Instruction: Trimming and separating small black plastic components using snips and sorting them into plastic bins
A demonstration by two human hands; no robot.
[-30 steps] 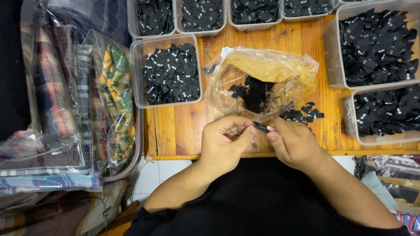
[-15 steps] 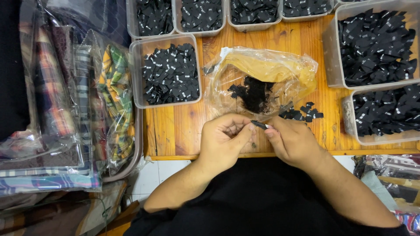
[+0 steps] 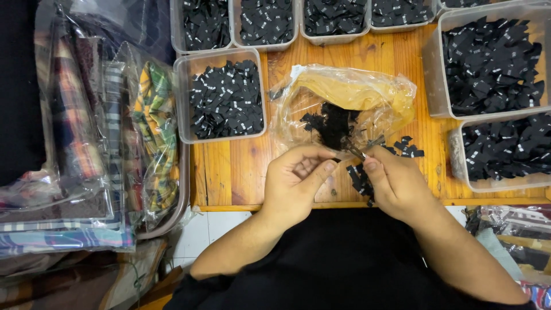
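Black fabric labels (image 3: 361, 179), small woven tabs with tiny white marks, lie loose on the wooden tabletop (image 3: 229, 172) between the two hands, and more of them sit heaped inside the crumpled clear plastic bag (image 3: 356, 97) just beyond the fingers. Around the work stand clear plastic tubs: a large one (image 3: 488, 63) at the right rear, well filled with black tabs, a second (image 3: 505, 152) just in front of it, also well filled, and a medium tub (image 3: 224, 97) left of the bag, holding a fair layer. A row of smaller tubs (image 3: 321, 20) along the back edge is likewise stocked. Bagged checked and striped cloth (image 3: 86, 143) is stacked off the left side of the table.

Judging by this, much sorting looks done, since every tub holds plenty, while the dark heap in the bag and the loose scatter beside it remain to be handled.

The right hand (image 3: 396, 183) pinches a small pair of metal snips (image 3: 361, 148), the blades pointing toward the bag. The left hand (image 3: 298, 181) is curled, thumb pressed toward the forefinger as if pinching; whether a tab sits between them I cannot tell.
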